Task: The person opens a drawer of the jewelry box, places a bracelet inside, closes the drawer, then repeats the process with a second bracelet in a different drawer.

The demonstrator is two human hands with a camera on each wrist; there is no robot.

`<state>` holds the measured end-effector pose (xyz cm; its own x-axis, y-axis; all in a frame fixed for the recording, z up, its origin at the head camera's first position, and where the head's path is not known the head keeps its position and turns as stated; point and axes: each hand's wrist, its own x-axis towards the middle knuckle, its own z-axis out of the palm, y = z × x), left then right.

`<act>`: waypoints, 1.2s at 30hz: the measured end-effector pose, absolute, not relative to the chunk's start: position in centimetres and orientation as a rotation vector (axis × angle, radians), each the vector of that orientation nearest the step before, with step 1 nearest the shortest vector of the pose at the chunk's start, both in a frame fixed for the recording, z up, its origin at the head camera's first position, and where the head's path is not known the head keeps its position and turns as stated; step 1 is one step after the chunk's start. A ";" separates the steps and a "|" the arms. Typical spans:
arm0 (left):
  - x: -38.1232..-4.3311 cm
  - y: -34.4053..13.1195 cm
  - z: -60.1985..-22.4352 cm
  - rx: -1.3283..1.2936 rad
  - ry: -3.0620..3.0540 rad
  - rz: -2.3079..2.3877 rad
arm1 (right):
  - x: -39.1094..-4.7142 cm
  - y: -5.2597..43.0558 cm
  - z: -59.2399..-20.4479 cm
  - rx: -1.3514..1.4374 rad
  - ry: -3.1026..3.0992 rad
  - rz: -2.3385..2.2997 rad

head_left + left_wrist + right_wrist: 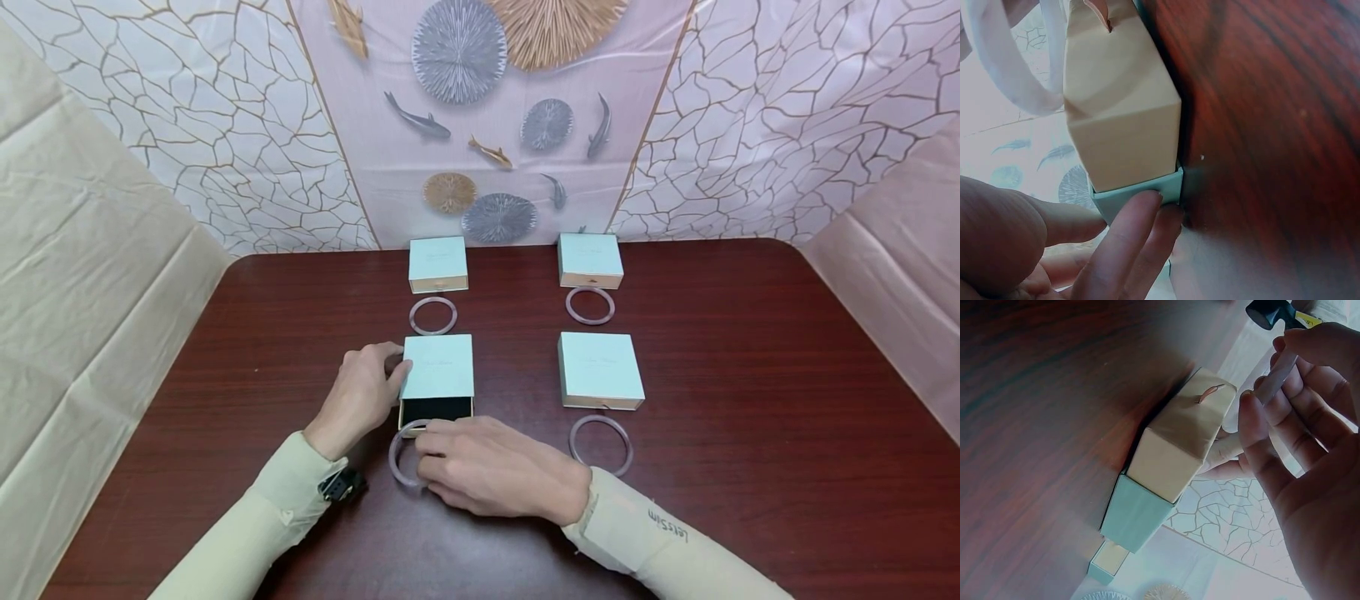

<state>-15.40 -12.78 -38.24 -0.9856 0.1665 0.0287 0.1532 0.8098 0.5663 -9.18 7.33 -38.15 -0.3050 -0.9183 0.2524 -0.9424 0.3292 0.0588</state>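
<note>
Tabletop (750,417) of dark reddish wood lies under the whole arrangement. Two cream-sleeved forearms slant in toward the drawn-out box (438,367): the left arm (247,525) from its near left, the right arm (675,542) from its near right. The left hand (360,392) is at that box's left side, back upward, its fingers (1116,244) gripping the pale green cover. The right hand (495,467) reaches sideways just in front of the box — back upward, fingers pinching a lilac bangle (395,457). Three closed boxes stand around it: one behind (438,260), one to its right (598,367), one to its back right (590,257). The pinched bangle is near its drawer front; other bangles rest just behind it (412,317), to its back right (567,308) and to its front right (573,442). Smallest — a pinkish pull tab (1208,394) on its drawer.
</note>
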 end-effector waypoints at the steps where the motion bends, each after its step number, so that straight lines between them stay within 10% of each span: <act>1: -15.4 -12.8 -38.2 0.259 2.968 0.923 | -9.2 7.4 -38.2 1.684 -2.350 0.147; 36: -15.3 -12.7 -38.2 0.255 2.965 0.944 | -9.6 7.5 -38.3 1.614 -2.353 0.204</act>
